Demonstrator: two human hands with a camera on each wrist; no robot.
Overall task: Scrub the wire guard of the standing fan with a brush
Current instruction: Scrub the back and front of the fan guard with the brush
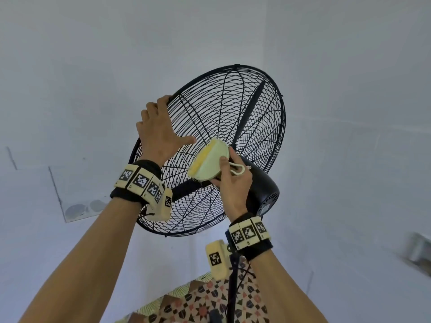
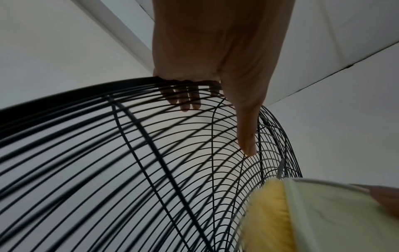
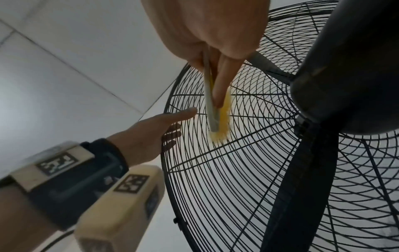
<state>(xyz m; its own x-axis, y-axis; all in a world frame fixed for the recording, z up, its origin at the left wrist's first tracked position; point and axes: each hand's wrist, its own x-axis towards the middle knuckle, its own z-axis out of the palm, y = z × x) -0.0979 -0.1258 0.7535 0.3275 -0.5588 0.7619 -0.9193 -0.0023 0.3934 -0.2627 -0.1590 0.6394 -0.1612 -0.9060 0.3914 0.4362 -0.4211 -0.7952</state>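
On the rear wire guard [image 1: 210,127], near the hub: right hand [image 1: 233,180] grips brush [image 1: 207,162], bristles touching wires; left hand [image 1: 158,134] curls over the rim; scrubbing underway, most wires apparently remaining.

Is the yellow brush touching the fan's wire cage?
Touching. In the right wrist view the brush has its yellow bristles pressed onto the wire guard, with wires crossing the splayed tips. The right hand holds it.

Both arms reach upward, each wrist wearing a black band set with tagged blocks. The left hand [image 1: 161,131] hooks its fingers [image 2: 185,100] over a rim, thumb stretched out sideways. The right hand [image 1: 233,180] grips with thumb on top and fingers curled beneath.
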